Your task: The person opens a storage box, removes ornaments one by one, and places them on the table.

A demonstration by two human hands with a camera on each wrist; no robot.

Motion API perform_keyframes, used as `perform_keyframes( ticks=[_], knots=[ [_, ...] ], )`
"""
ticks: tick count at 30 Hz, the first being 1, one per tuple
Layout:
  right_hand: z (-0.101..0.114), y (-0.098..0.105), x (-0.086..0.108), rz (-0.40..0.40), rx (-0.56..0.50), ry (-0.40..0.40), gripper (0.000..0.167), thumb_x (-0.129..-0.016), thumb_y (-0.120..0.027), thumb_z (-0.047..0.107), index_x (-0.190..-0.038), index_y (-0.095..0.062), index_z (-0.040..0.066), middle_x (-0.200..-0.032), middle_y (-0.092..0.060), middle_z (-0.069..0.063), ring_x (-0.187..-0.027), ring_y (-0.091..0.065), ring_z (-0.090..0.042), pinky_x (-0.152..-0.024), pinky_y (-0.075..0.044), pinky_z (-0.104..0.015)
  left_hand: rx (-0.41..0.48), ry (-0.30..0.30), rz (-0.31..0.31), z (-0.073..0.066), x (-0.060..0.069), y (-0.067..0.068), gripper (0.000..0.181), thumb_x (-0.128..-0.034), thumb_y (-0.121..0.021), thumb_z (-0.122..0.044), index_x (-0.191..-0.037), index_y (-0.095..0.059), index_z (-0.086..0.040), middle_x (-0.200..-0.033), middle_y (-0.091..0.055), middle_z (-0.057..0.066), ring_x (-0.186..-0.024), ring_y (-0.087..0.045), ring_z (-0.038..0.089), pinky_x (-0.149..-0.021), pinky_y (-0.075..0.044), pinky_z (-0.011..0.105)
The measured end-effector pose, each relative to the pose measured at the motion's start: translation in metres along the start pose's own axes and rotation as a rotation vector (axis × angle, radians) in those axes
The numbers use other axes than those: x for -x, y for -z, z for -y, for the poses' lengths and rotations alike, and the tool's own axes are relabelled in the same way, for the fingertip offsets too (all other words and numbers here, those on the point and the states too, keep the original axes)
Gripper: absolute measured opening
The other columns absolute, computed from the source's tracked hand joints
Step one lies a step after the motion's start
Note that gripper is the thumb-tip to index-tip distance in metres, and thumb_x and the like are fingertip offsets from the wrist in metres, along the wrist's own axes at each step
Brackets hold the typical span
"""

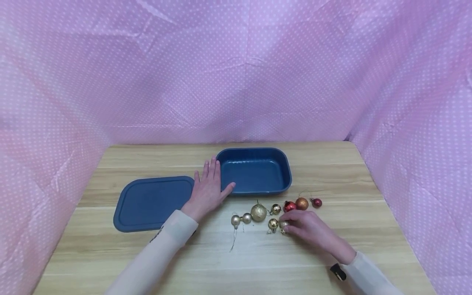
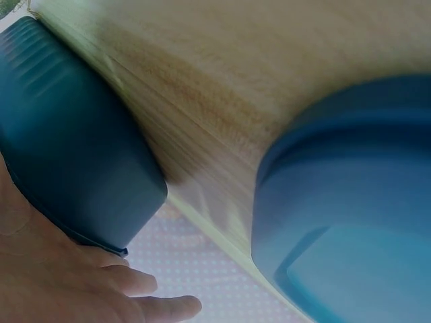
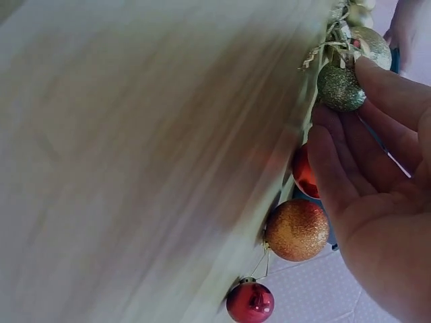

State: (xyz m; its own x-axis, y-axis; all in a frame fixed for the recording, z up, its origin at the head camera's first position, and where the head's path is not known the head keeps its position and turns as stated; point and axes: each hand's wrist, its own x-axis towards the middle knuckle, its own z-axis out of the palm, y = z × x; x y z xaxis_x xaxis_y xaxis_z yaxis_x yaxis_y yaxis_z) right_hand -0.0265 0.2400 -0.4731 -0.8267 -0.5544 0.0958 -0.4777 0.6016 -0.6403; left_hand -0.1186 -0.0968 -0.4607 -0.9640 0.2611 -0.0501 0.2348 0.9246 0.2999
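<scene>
My left hand (image 1: 207,190) lies with straight fingers against the left side of a deep blue container (image 1: 254,192), thumb over its front rim. In the left wrist view, the fingers (image 2: 124,279) reach along the container's edge. My right hand (image 1: 311,229) pinches a small glittery gold Christmas bauble (image 3: 341,87) between thumb and fingers, at the table. Close to it are a shiny gold bauble (image 1: 273,224), a red bauble (image 1: 289,206) and an orange glitter bauble (image 1: 302,203). A dark red bauble (image 1: 316,203) lies at the right end.
A flat blue lid (image 1: 155,205) lies left of the container. Between the hands sit a large gold glitter bauble (image 1: 258,213), another shiny gold one (image 1: 275,209) and two small pale gold baubles (image 1: 235,220) with thread loops. Pink dotted cloth (image 1: 236,82) surrounds the wooden table (image 1: 206,266).
</scene>
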Motion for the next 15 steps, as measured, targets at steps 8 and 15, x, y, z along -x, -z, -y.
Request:
perform_keyframes(
  ticks=[8,15],
  knots=[
    [0.001,0.000,0.001,0.022,0.047,-0.014,0.027,-0.088,-0.081,0.010,-0.115,-0.076,0.009,-0.110,-0.076,-0.001,-0.100,-0.072,-0.017,-0.088,-0.059,-0.040,0.026,0.000,-0.008,0.003,0.004,-0.001,0.097,-0.1033,-0.040,-0.067,-0.165,-0.005,-0.001,-0.173,0.011,0.012,-0.158,0.000,0.041,-0.121,-0.010,0.068],
    [0.007,0.013,0.003,-0.038,0.060,-0.011,0.028,-0.088,-0.081,0.008,-0.115,-0.076,0.007,-0.109,-0.077,-0.004,-0.096,-0.073,-0.019,-0.083,-0.061,-0.037,0.099,-0.004,-0.045,0.005,0.008,0.003,0.098,-0.1028,-0.035,-0.070,-0.166,0.004,-0.006,-0.172,0.017,0.010,-0.158,0.008,0.036,-0.121,-0.011,0.067]
  ],
)
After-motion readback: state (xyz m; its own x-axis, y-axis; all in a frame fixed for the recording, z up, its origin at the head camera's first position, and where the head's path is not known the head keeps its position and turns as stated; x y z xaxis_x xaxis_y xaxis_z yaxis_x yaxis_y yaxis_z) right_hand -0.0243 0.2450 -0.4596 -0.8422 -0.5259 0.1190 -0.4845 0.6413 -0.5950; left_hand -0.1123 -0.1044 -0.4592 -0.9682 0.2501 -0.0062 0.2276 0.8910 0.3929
